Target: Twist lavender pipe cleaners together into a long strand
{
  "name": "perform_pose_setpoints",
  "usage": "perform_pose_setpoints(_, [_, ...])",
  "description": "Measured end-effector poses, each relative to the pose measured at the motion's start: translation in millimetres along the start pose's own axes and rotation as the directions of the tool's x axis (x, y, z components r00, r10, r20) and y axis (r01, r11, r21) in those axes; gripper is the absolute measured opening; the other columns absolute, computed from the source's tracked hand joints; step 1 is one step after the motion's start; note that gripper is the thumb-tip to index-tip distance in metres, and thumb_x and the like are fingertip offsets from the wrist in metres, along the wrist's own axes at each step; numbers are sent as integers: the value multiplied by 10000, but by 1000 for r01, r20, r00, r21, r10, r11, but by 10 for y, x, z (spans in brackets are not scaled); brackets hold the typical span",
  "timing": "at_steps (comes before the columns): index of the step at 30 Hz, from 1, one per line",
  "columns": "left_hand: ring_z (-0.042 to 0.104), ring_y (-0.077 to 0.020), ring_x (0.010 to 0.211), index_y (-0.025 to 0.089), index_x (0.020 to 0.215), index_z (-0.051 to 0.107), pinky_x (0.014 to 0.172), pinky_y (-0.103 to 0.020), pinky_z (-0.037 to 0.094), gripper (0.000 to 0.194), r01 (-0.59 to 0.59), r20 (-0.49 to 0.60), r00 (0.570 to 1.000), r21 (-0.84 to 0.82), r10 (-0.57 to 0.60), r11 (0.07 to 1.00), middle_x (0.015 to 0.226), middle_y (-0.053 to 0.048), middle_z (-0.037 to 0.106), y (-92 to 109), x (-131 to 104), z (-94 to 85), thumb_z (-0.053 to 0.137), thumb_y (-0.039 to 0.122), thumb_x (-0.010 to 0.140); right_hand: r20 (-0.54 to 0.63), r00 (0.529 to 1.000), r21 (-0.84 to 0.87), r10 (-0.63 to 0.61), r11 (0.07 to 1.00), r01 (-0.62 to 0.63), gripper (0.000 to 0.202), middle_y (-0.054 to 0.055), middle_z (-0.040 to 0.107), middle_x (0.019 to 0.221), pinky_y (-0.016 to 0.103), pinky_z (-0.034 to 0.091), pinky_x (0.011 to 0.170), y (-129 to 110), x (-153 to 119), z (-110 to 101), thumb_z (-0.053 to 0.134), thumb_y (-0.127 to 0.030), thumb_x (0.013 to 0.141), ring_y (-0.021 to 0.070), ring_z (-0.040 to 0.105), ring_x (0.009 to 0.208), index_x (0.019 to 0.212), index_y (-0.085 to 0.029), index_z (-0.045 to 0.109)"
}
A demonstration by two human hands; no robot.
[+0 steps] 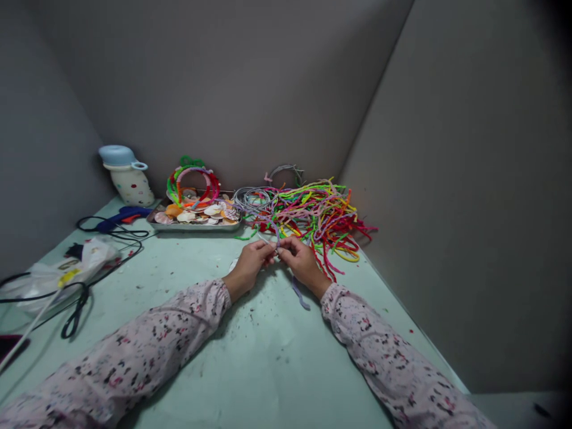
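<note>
Fingers (291, 242) of our right hand (304, 262) pinching a purple strand (300, 295), our left hand (248, 265) pinching a pale band (263, 238), bright strands (324, 210) far right

The camera, up on the head behind the bare left grip (246, 264) and bare right grip (305, 264), looks forward and down.

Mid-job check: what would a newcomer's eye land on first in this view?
First, the heap of bright fuzzy strips at the back of the table, right of the shell tray. Then the left hand and right hand, fingertips close together in front of it, at a purple strip. Last, the blue-capped bottle at the far left.
</note>
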State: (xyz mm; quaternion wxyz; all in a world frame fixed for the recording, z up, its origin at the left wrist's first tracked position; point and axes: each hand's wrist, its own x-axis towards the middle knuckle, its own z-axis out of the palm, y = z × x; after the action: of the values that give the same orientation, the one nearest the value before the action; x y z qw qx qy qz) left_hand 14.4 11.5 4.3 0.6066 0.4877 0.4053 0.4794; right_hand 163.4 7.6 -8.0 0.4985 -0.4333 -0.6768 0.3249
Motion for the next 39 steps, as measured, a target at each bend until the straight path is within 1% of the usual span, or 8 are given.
perform_pose_setpoints(8, [470,-76,526,139,708,590,509,-207,353,250,5,26,1000,-56,-4,998,631,10,556,-3,8,-7,686,370,705,-37,999,-49,-30,998,28,165,20,649,870,277,467,706,18,-5,20,531,-305,835,157,589,786,929,-192,608])
perform_pose_setpoints(13, [484,-80,545,151,714,586,523,-209,377,251,-23,17,1000,-69,24,997,662,5,556,-9,6,-1,678,385,715,-81,992,-218,-99,973,79,139,25,638,848,274,437,699,-50,-10,12,523,-289,841,165,574,789,882,-187,609])
perform_pose_setpoints(23, [472,-89,497,152,691,561,473,-215,334,307,-71,-56,996,88,76,994,606,13,546,-44,12,7,633,448,733,-50,990,-247,-129,962,113,113,6,604,789,271,416,718,-46,17,-14,492,-250,840,161,548,768,824,-193,588])
perform_pose_setpoints(26, [461,-101,494,163,703,556,475,-227,333,305,-106,-134,982,178,131,978,582,22,517,-39,11,-8,593,460,762,-62,989,-259,-131,959,111,104,6,607,792,273,414,727,-31,22,-21,498,-235,836,161,553,769,821,-193,592])
perform_pose_setpoints(29, [490,-117,595,175,781,561,557,-228,379,221,-231,-251,911,348,328,909,663,14,525,-1,-19,-16,586,394,784,-59,989,-279,-137,953,115,94,7,603,790,277,413,735,-33,30,-26,505,-224,827,164,552,772,811,-193,592])
perform_pose_setpoints(32, [526,-136,755,179,901,594,702,-248,429,151,-351,-198,832,535,518,768,891,-34,546,45,-61,-8,571,291,803,-37,986,-301,-162,943,143,85,14,597,799,286,414,753,-40,39,-25,507,-225,825,176,549,799,809,-196,586])
perform_pose_setpoints(35, [542,-153,816,185,1005,613,761,-277,446,205,-374,-64,845,638,531,673,1036,-71,521,53,-80,3,517,226,829,-19,980,-320,-197,930,180,86,24,590,813,298,413,771,-34,45,-20,505,-231,830,186,543,817,814,-198,582])
perform_pose_setpoints(39, [542,-194,939,170,975,627,866,-322,428,204,-375,44,866,718,499,587,1023,-86,541,18,-56,-5,465,200,854,19,971,-353,-238,907,229,82,30,579,829,304,405,802,-2,45,-18,501,-214,837,187,529,839,827,-198,581])
